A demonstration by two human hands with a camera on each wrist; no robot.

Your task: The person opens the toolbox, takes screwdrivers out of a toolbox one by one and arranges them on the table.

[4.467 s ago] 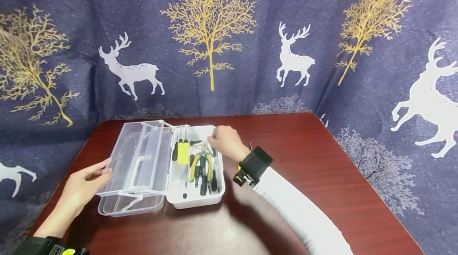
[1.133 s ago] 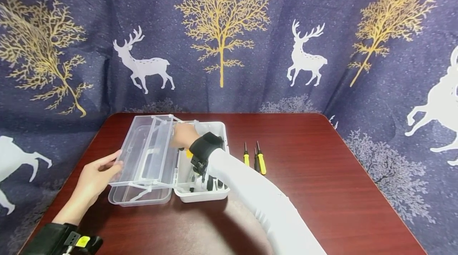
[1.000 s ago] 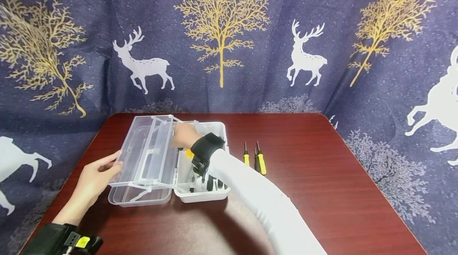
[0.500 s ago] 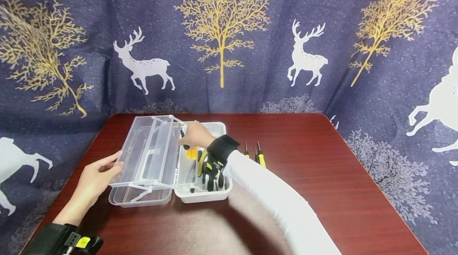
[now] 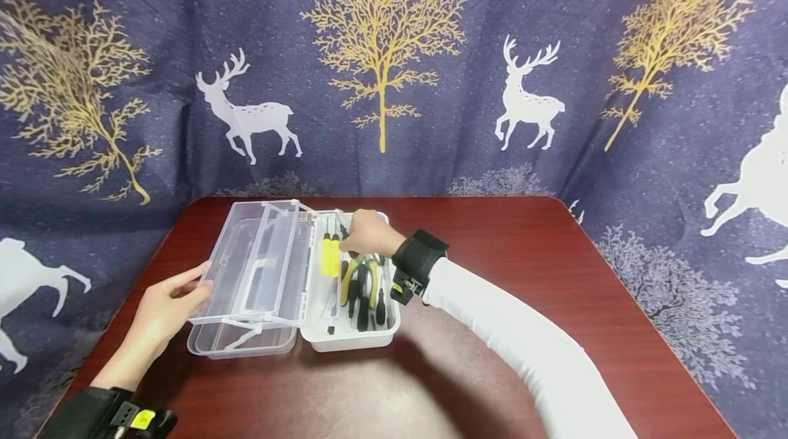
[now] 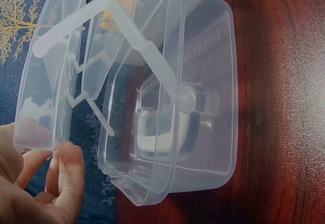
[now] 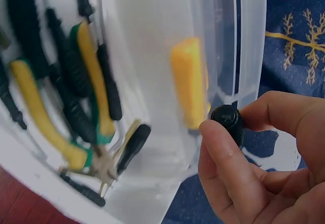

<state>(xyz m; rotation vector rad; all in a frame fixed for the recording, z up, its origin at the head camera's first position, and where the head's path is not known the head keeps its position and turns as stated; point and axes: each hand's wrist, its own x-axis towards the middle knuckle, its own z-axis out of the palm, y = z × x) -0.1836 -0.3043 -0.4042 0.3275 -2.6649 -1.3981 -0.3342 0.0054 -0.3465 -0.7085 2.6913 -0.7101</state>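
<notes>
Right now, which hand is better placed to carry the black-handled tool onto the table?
Most likely the right hand: it pinches the black-handled tool at the white box, while the left hand is occupied holding the clear tray by its edge.

Left grip [image 5: 165, 308] and right grip [image 5: 371, 232] both pinch, right arm [image 5: 523, 340] outstretched.

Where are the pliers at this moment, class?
In the head view, the pliers lie inside the white box, right of the two yellow-handled screwdrivers and below the right hand.

Right wrist view hides shaft of screwdriver [image 7: 229, 125] from me, blurs pliers [image 7: 96, 84]; left wrist view crops left hand [image 6: 43, 183].
</notes>
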